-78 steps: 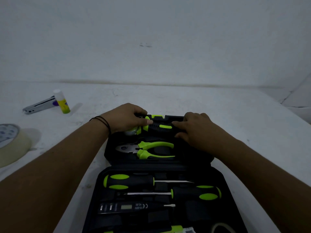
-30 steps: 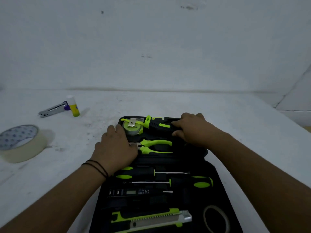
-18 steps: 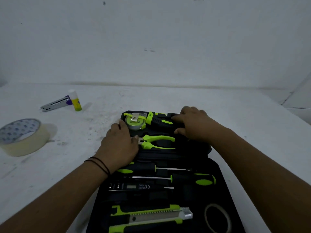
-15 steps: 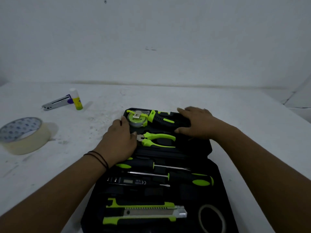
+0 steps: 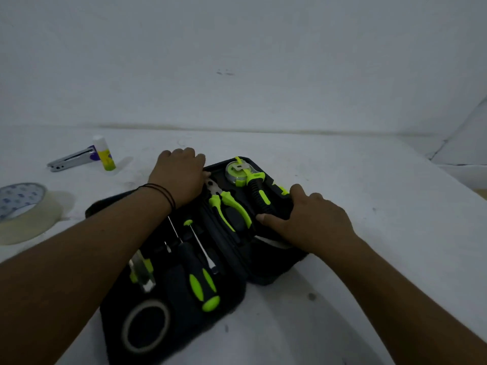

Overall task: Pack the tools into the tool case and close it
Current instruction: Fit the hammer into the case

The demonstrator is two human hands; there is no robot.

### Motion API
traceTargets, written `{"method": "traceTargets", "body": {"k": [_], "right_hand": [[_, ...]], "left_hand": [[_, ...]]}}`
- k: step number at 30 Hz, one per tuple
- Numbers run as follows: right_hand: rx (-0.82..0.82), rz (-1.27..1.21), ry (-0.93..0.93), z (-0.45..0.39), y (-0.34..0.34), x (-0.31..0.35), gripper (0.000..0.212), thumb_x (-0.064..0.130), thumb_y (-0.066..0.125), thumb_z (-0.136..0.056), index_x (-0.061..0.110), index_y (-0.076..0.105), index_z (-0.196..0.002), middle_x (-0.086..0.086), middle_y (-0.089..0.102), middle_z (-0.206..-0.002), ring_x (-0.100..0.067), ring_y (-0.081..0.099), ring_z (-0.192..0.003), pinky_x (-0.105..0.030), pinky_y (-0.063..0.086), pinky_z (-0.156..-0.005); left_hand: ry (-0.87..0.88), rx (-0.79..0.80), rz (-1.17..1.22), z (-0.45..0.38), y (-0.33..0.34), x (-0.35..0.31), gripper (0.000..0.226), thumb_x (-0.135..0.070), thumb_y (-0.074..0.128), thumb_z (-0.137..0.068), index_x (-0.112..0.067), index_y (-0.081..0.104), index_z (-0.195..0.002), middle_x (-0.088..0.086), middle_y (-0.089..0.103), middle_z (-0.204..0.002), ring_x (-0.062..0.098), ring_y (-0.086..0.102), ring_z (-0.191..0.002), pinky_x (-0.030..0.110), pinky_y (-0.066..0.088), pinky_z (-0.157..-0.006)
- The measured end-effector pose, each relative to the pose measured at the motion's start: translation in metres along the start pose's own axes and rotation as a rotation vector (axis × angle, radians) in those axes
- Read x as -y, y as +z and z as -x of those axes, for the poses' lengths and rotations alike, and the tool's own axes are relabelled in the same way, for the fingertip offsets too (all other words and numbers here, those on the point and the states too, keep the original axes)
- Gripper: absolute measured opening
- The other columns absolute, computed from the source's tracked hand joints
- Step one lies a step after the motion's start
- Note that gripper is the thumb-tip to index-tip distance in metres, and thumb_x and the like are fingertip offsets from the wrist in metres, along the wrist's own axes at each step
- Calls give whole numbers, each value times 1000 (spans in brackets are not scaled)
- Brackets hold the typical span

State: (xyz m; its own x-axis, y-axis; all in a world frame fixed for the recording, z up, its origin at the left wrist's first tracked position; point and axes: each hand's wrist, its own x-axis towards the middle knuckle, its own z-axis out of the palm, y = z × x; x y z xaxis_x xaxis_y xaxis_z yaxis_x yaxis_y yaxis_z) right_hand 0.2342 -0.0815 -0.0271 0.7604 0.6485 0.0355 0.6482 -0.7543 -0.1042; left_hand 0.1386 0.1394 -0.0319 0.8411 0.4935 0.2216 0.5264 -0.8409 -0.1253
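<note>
Cataloguing what I see from the head view, item by item.

Tool case (image 5: pixel 266 270): black, lying open on the white surface (image 5: pixel 342 180); two halves hinged along a line running from near-right to far-left; it sits directly under both hands.
Far half, contents: pliers (image 5: pixel 229 206), tape measure (image 5: pixel 237 173), a black-and-green handled tool (image 5: pixel 259 197), all seated.
Near half, contents: screwdrivers (image 5: pixel 200 280), utility knife (image 5: pixel 141 272), a roll of dark tape (image 5: pixel 146 329).
Left hand (image 5: pixel 179 177): fingers curled over the far-left rim of the far half, by the plier tips; I judge it is gripping that rim.
Right hand (image 5: pixel 308 219): spread flat on the far half's right side, thumb beside the handled tool; pressing, not clenched.
Key relation: the far half lies beneath both hands, its long axis across my reach; the hinge lies between hands and body, so I judge closing means folding this half toward me.
Nearer hand: the left, already on the free edge.
Packing: appears complete; lid not yet shut.
Off-task items: masking tape roll (image 5: pixel 23 212), glue stick (image 5: pixel 104 156), metal stapler-like tool (image 5: pixel 71 162), all well apart on the left.
</note>
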Motion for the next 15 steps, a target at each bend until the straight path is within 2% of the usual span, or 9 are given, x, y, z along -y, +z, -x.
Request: {"method": "traceTargets", "body": {"k": [2, 5, 8, 10, 11, 13, 15], "right_hand": [[-30, 0, 0, 11, 1, 6, 77, 83, 39, -69, 21, 39, -116, -9, 55, -108, -29, 56, -101, -35, 39, -73], [-29, 5, -35, 24, 1, 15, 79, 83, 36, -71, 19, 46, -115, -7, 58, -107, -25, 57, -100, -33, 36, -70], [-112, 54, -82, 32, -5, 23, 77, 82, 35, -71, 17, 53, -106, -7, 59, -103, -27, 55, -99, -35, 39, -74], [-187, 91, -140, 27, -8, 27, 70, 79, 37, -74, 15, 56, -96, -9, 56, -96, -28, 53, -98, -37, 38, -75], [-164, 47, -155, 22, -10, 29, 65, 77, 40, -74, 15, 55, -85, -7, 55, -88, -27, 55, -93, -35, 37, -71], [-13, -89, -146, 11, -12, 30, 59, 74, 52, -70, 16, 44, -66, -2, 49, -72, -23, 56, -81, -30, 37, -60], [96, -136, -131, 2, -14, 30, 57, 68, 64, -66, 18, 38, -62, 1, 45, -67, -22, 54, -75, -28, 35, -53]], "left_hand": [[-52, 0, 25, 10, -2, -12, 40, -40, 39, -93, -6, 57, -104, 16, 57, -109, 34, 53, -102, 41, 37, -90], [-105, 89, 133, 27, 1, -29, 45, -48, 35, -91, -12, 57, -109, 15, 52, -120, 34, 48, -115, 47, 32, -100], [-85, 173, 210, 36, 11, -29, 47, -48, 35, -93, -16, 47, -126, 16, 25, -149, 32, 21, -139, 55, 15, -111], [-84, 165, 271, 36, 15, -26, 46, -46, 35, -94, -16, 45, -128, 16, 14, -154, 31, 10, -143, 56, 9, -112], [-81, 163, 291, 36, 15, -26, 45, -45, 35, -94, -16, 45, -128, 16, 13, -155, 31, 9, -144, 57, 8, -112], [-75, 173, 316, 36, 14, -25, 43, -43, 35, -95, -16, 46, -127, 17, 13, -155, 31, 8, -144, 58, 7, -112], [-70, 186, 338, 36, 11, -24, 42, -43, 36, -95, -17, 48, -125, 18, 14, -154, 31, 10, -144, 58, 8, -112]]}}
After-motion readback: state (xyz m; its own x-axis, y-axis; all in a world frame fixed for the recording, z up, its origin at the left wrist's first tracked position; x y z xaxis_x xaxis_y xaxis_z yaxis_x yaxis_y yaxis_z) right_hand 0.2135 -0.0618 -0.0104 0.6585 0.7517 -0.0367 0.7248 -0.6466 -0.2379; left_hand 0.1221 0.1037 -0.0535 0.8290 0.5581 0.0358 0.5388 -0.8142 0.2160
